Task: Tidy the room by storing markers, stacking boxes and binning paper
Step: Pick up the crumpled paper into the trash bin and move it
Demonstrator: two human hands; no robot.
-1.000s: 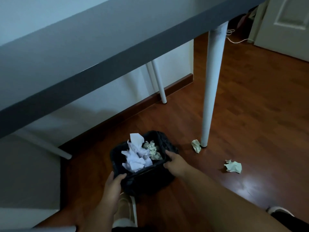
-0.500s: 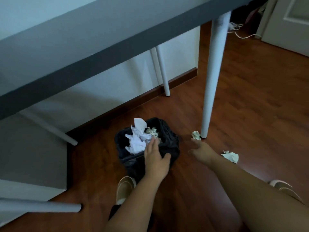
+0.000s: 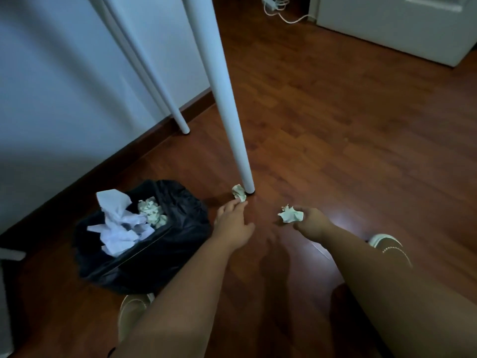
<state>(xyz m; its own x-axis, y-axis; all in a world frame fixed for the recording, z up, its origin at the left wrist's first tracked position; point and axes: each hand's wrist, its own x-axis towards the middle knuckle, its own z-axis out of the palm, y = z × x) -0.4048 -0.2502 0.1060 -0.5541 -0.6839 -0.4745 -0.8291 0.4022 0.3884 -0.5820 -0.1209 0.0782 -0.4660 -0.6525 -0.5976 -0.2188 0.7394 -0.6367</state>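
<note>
A black-lined bin [image 3: 165,257] stands on the wooden floor at the lower left, holding several crumpled papers [image 3: 121,226]. A small crumpled paper ball [image 3: 238,193] lies beside the foot of a white table leg [image 3: 233,125]. My left hand [image 3: 233,223] reaches to it, fingertips touching the ball. My right hand [image 3: 311,220] grips another crumpled paper [image 3: 290,215] just above the floor, to the right of the left hand.
A second white table leg [image 3: 165,99] stands near the wall and skirting board. A white door [image 3: 402,24] and a white cable [image 3: 281,11] are at the back. My shoes [image 3: 387,245] are on the floor beside the bin and at the right.
Both hands left the bin. The left hand moved right to the paper by the table leg; the right hand took hold of the other paper ball. The view dropped lower.
</note>
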